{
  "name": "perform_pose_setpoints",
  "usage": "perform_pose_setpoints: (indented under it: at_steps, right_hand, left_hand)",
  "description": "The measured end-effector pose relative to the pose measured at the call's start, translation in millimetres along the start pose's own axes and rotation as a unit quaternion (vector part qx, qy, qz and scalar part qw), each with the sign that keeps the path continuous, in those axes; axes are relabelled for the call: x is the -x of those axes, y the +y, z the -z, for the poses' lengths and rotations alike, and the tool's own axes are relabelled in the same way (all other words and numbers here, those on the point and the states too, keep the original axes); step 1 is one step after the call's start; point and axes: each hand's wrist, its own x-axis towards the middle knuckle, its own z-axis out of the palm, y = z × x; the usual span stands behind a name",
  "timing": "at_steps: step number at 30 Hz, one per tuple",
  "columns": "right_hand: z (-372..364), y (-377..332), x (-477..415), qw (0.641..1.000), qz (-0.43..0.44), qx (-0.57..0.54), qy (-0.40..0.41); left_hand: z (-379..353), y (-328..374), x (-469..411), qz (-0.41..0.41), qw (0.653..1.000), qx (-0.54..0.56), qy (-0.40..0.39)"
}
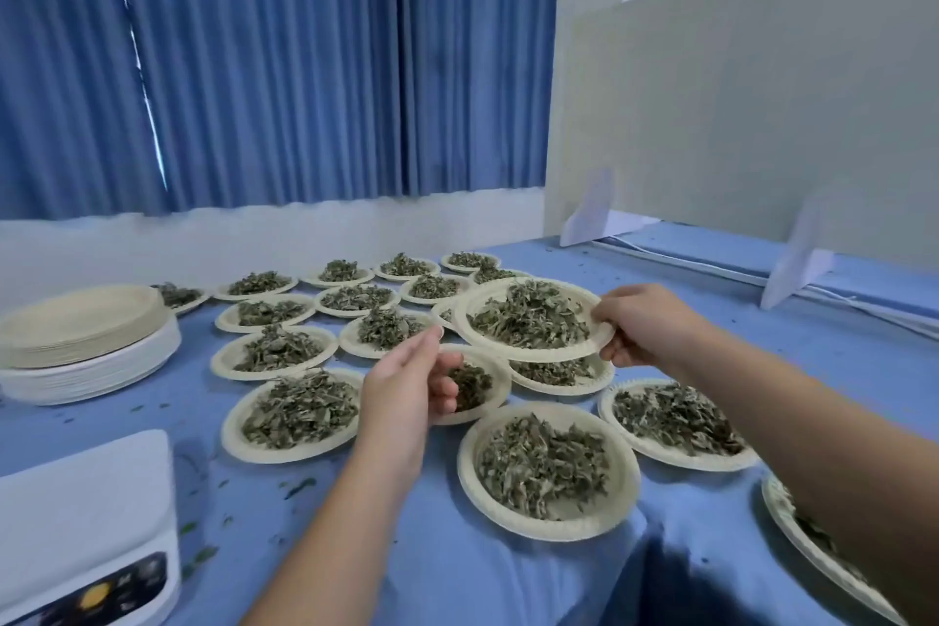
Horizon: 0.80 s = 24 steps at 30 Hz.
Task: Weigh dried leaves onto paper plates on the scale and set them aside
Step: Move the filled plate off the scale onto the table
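My right hand grips the right rim of a paper plate heaped with dried leaves, held just above the other filled plates. My left hand hovers with loosely curled fingers over a smaller filled plate and holds nothing that I can see. Several filled paper plates cover the blue tablecloth in rows. The white scale sits at the lower left with its platform bare.
A stack of unused paper plates stands at the left. A grey divider board on white feet runs along the right, with a cable beside it. Blue curtains hang behind. Leaf crumbs dot the cloth. Another filled plate lies at the lower right edge.
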Motion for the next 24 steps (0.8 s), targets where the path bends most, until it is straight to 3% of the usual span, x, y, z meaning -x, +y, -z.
perform_pose_setpoints:
  at_steps: [4,13,24]
  right_hand:
    - [45,28,-29,0.997,-0.042,-0.005,0.069]
    - [98,98,-91,0.969,-0.154,0.016,0.194]
    - [87,121,-128,0.960,-0.218,0.054,0.168]
  left_hand:
    - [5,-16,-6,-0.036,0.991,-0.120,0.040]
    - [11,-26,-10,-0.018,0.986,-0.155,0.051]
    - [12,-31,-19,-0.006,0.988,-0.147,0.049]
